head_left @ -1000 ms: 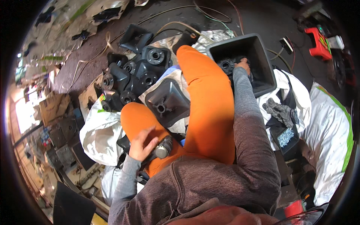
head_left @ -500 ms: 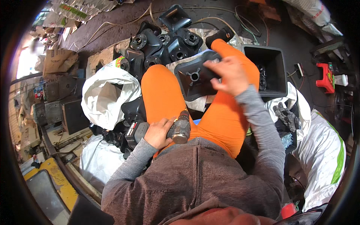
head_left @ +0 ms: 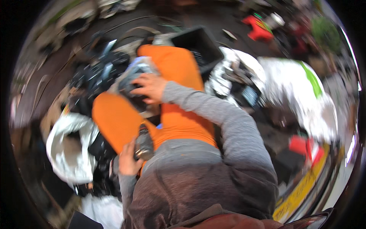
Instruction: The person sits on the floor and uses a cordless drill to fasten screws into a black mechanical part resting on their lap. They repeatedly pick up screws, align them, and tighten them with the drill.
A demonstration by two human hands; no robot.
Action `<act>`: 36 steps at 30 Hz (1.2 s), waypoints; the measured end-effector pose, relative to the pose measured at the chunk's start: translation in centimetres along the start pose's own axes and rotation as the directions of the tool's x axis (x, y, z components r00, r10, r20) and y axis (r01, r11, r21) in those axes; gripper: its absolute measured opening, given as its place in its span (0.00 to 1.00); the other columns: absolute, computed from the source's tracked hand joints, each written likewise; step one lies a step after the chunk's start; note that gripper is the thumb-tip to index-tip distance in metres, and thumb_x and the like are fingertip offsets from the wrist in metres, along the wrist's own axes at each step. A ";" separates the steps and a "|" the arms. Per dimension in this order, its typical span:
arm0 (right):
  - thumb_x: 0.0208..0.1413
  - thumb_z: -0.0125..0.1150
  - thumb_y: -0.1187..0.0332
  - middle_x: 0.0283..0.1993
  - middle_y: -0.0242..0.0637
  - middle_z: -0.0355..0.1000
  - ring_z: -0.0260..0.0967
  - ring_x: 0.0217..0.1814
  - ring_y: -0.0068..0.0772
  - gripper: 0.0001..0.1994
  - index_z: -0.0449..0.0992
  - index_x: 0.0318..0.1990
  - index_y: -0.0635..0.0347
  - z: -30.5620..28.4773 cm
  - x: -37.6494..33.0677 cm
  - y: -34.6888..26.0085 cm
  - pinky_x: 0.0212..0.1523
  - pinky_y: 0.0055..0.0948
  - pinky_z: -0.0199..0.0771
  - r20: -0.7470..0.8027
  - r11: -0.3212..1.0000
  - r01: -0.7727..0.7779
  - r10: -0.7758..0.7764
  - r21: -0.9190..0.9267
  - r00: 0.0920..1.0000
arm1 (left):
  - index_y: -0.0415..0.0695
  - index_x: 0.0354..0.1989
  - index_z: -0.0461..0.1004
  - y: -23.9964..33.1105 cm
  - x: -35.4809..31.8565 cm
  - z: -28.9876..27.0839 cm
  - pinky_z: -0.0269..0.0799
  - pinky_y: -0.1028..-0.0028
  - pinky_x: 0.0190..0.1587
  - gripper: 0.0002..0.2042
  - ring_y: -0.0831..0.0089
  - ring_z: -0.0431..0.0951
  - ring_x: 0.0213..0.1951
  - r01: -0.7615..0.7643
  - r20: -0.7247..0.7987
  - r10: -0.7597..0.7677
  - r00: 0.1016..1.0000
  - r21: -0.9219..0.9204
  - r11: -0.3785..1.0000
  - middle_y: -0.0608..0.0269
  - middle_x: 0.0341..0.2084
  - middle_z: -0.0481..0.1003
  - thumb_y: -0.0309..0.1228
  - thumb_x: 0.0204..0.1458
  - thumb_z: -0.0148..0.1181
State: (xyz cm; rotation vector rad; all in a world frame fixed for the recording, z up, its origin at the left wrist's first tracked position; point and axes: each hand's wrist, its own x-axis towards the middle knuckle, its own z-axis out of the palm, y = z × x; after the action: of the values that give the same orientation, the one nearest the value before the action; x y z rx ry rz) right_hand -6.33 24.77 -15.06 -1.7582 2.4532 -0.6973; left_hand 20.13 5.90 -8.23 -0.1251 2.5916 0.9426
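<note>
The picture is smeared by motion. My left hand [head_left: 129,159] is closed around a cordless drill [head_left: 144,144], which rests on my lap by my left thigh; much of its body is hidden by the hand. Between my knees lies a black square plastic part [head_left: 127,82] with a flared, funnel-like shape. Over its near right side my right hand [head_left: 150,88] is spread, fingers apart. Whether the fingertips touch the part, I cannot tell.
Several similar black parts [head_left: 101,70] are piled beyond my left knee. A black bin [head_left: 202,47] stands past my right knee. White sacks lie on both sides, an opened one [head_left: 53,152] at left and a green-striped one [head_left: 293,84] at right. A red object [head_left: 257,28] sits at the far right.
The view has swung toward the right, so the surroundings have shifted left and turned. My right hand's fingers spread more over the black part. The left hand keeps the drill.
</note>
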 end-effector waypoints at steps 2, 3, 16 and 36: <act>0.42 0.68 0.63 0.62 0.37 0.62 0.57 0.65 0.46 0.22 0.76 0.50 0.46 -1.6 -3.0 -0.3 0.62 0.44 0.62 -0.187 0.994 -0.094 0.104 0.063 0.977 | 0.45 0.64 0.62 -0.7 0.1 0.0 0.70 0.62 0.49 0.41 0.50 0.73 0.45 -0.049 0.020 0.051 0.999 -0.085 0.995 0.48 0.42 0.70 0.20 0.32 0.64; 0.44 0.66 0.64 0.57 0.36 0.69 0.62 0.61 0.45 0.18 0.77 0.46 0.49 -3.4 -5.0 -0.2 0.59 0.43 0.64 -0.330 0.993 -0.104 0.117 0.058 0.937 | 0.43 0.64 0.61 -0.8 0.0 0.0 0.70 0.62 0.49 0.41 0.49 0.73 0.46 -0.094 -0.006 0.093 0.996 -0.070 0.993 0.46 0.44 0.69 0.20 0.33 0.64; 0.49 0.66 0.54 0.54 0.42 0.72 0.69 0.57 0.44 0.20 0.77 0.50 0.48 -6.9 -44.9 9.9 0.57 0.40 0.69 -0.157 -0.337 -0.940 0.933 -0.061 -0.324 | 0.44 0.62 0.66 1.2 1.0 -0.1 0.73 0.64 0.47 0.35 0.51 0.76 0.45 0.045 -0.072 -0.040 0.997 0.066 0.997 0.50 0.45 0.70 0.26 0.37 0.64; 0.48 0.67 0.68 0.35 0.37 0.79 0.78 0.38 0.36 0.12 0.78 0.42 0.54 -7.6 -46.4 10.5 0.40 0.35 0.77 -0.122 -0.262 -0.948 0.950 0.182 -0.286 | 0.40 0.59 0.67 1.6 1.3 -0.1 0.73 0.64 0.48 0.32 0.50 0.76 0.47 0.031 -0.026 -0.028 0.999 0.085 0.996 0.48 0.48 0.71 0.29 0.40 0.64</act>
State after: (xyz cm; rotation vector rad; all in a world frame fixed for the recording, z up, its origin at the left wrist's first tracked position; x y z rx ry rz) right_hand -1.42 72.12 -22.53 0.9266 2.7212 -0.5411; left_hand 18.60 7.07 -7.66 -0.1524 2.6404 0.8234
